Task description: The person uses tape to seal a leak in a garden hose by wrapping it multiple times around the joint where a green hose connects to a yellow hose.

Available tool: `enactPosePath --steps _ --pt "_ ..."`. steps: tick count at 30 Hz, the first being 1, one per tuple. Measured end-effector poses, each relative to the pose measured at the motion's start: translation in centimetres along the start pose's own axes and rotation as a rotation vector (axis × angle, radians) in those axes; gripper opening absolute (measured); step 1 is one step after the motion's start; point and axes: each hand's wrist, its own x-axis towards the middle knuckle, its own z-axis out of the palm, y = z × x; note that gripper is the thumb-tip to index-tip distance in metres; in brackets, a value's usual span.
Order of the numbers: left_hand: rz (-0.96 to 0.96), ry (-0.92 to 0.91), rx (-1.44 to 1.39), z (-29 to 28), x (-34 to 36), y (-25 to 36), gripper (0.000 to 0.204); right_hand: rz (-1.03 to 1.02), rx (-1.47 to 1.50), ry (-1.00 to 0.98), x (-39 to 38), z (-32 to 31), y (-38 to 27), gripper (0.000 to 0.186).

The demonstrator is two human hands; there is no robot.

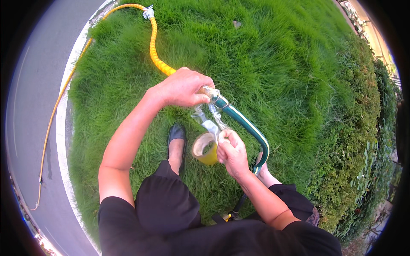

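Observation:
My left hand (188,87) is closed around the joint where a spiral yellow hose (154,53) meets a dark green hose (243,121) with a pale stripe; the joint (215,94) is wrapped in clear, crumpled plastic. Loose, twisted clear strips (210,123) hang below it. My right hand (230,153) pinches the lower end of these strips, beside a roll of yellowish tape (203,155), which is partly behind my fingers. The green hose curves down behind my right forearm.
Long grass (269,59) surrounds my feet (176,145). A pale curb (62,123) borders a grey road (34,115) at left, where the thinner yellow hose (53,117) runs. Another plastic-wrapped joint (148,12) is at the top. A hedge (350,128) lines the right.

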Motion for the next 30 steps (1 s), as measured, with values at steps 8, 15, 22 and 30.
enactPosePath --steps 8,15,22,30 --pt "0.017 0.045 0.006 0.3 0.6 -0.5 0.028 0.151 -0.330 -0.406 -3.1 -4.6 1.3 0.058" --pt "0.009 0.003 0.019 0.0 1.5 -0.4 0.027 -0.098 -1.256 -0.767 -12.4 -7.0 15.2 0.056" --pt "0.003 0.015 0.043 0.3 1.2 -0.8 0.029 -0.445 -1.220 -0.404 -5.8 -3.3 4.4 0.029" --pt "-0.002 0.007 0.004 0.3 0.8 -1.1 0.028 -0.349 -1.052 -0.056 -2.2 -2.7 1.7 0.045"
